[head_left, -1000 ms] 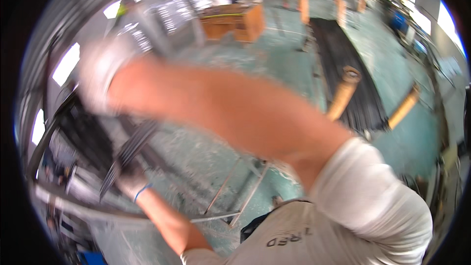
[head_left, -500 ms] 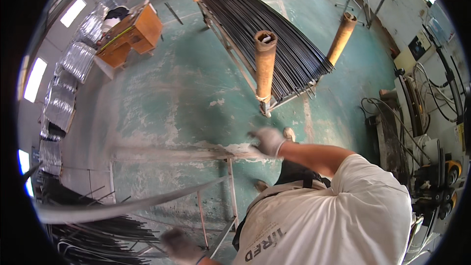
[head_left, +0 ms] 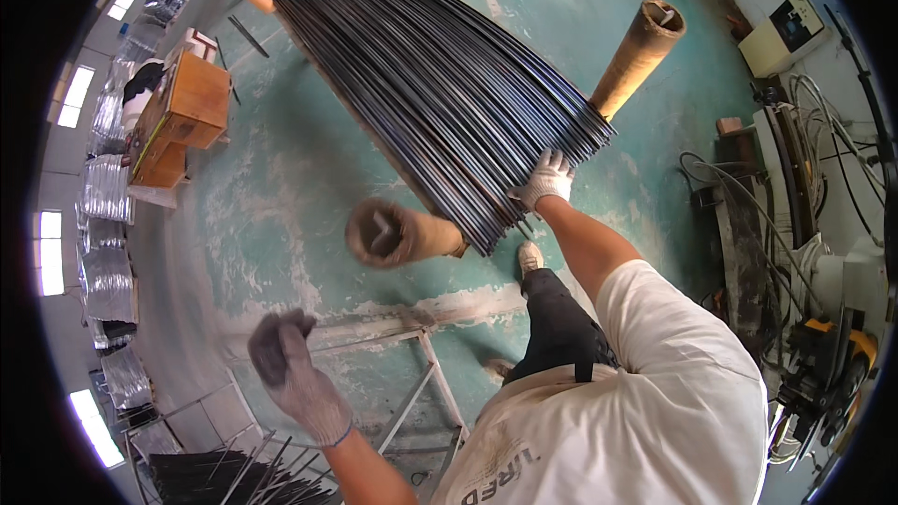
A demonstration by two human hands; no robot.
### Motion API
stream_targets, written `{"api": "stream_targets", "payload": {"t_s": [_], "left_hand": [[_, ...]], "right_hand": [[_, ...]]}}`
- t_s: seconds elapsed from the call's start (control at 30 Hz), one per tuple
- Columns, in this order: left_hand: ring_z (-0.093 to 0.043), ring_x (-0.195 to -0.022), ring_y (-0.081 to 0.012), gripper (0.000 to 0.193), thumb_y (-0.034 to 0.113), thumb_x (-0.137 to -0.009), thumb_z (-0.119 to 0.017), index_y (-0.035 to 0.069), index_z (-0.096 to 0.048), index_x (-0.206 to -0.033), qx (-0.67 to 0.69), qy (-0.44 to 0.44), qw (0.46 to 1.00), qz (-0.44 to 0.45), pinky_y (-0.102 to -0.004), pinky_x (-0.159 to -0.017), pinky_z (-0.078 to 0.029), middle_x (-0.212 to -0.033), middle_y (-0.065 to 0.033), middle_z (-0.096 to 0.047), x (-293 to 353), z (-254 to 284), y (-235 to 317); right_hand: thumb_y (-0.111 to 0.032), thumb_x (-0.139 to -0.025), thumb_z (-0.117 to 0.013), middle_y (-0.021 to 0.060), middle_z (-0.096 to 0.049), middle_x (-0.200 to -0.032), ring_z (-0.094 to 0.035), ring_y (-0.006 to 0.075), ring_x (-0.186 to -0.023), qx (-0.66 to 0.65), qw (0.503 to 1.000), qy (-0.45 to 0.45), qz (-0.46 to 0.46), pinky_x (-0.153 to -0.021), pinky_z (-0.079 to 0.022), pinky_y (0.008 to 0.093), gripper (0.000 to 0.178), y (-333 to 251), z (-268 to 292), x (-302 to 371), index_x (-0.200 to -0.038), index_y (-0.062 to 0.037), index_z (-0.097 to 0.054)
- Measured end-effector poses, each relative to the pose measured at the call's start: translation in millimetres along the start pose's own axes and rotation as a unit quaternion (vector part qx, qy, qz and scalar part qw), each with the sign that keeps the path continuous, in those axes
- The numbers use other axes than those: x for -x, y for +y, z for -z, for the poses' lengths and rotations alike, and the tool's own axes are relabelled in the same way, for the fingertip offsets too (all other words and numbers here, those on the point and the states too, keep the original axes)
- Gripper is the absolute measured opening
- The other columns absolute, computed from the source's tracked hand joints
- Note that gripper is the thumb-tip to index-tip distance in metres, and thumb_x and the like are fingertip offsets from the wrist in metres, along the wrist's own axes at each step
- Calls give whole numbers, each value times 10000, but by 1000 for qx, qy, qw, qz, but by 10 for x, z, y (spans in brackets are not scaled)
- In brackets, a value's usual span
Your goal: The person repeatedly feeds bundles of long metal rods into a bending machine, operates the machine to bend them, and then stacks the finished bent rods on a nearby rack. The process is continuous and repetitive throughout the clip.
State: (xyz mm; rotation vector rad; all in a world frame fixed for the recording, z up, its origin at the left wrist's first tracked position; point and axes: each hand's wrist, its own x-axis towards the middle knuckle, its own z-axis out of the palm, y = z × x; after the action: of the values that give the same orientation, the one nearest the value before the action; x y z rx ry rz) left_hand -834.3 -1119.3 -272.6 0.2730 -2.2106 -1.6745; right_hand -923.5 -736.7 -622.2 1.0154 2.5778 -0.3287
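Long thin black rods (head_left: 421, 84) lie side by side in a wide layer on a rack with tube-covered posts. My right hand (head_left: 545, 180), in a pale work glove, rests on their near ends, its fingers spread over the rods and its thumb toward the left. My left hand (head_left: 297, 376), gloved and dark at the fingers, is raised at the lower left, away from the rods. It is slightly blurred, with loosely bent fingers apart from the thumb and nothing visible in them. A brown tube post (head_left: 426, 236) stands between my hands, and another tube post (head_left: 641, 56) is at the rods' right.
A pale metal frame (head_left: 440, 379) stands close at my left side. More dark rods (head_left: 220, 477) lie at the lower left. A wooden desk (head_left: 192, 112) and foil-wrapped stacks (head_left: 108, 192) line the left. Machinery with hanging cables (head_left: 781, 234) runs along the right wall.
I have come closer to the rack. My right hand has moved forward and now lies on the rods' ends. My left hand has risen from beside the lower rods.
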Motion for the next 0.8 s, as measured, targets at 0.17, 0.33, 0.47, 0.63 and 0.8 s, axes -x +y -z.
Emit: {"api": "stream_targets", "payload": {"t_s": [0.17,0.33,0.47,0.63,0.8], "left_hand": [[-706,-1095,-201,212,80,-1094,-707,-12,-661,-1279,-49,-95,994,9,-345,-994,-574,-1179,-104,-740,-523,-1414,-192],[-658,-1021,-182,134,50,-1083,-707,-56,-693,-1165,-139,-93,986,1,-335,-962,-529,-1106,-80,-703,-518,-1979,-177],[-666,-1013,-195,136,50,-1082,-695,-61,-694,-1160,-118,-97,988,23,-343,-961,-531,-1057,-98,-712,-537,-1953,-221],[-674,-1007,-203,130,60,-1085,-684,-54,-698,-1145,-202,-100,974,-23,-341,-954,-536,-1063,-114,-721,-475,-2013,-144],[-683,-982,-226,120,53,-1080,-672,-56,-701,-1122,-231,-103,966,-51,-358,-926,-548,-1042,-131,-724,-429,-1994,-125]], "right_hand": [[-734,-717,-940,233,-465,-1645,-473,389,-1508,48,994,-84,-43,-1232,-432,503,1370,-406,254,-343,-1681,-4,-295],[-614,-804,-937,202,-627,-1436,-581,364,-1367,3,997,-70,22,-1171,-500,426,939,-256,6,-553,-1429,-7,-589],[-490,-852,-906,227,-681,-1405,-631,371,-1350,-31,990,-116,72,-1122,-563,439,739,-117,105,-802,-1359,-3,-678],[-410,-872,-894,232,-783,-1298,-760,362,-1241,-64,980,-180,50,-1020,-639,447,523,-51,208,-959,-1219,-31,-792],[-387,-895,-884,198,-811,-1273,-781,351,-1218,-66,966,-237,74,-1014,-641,464,467,-41,389,-985,-1232,-70,-821]]}}
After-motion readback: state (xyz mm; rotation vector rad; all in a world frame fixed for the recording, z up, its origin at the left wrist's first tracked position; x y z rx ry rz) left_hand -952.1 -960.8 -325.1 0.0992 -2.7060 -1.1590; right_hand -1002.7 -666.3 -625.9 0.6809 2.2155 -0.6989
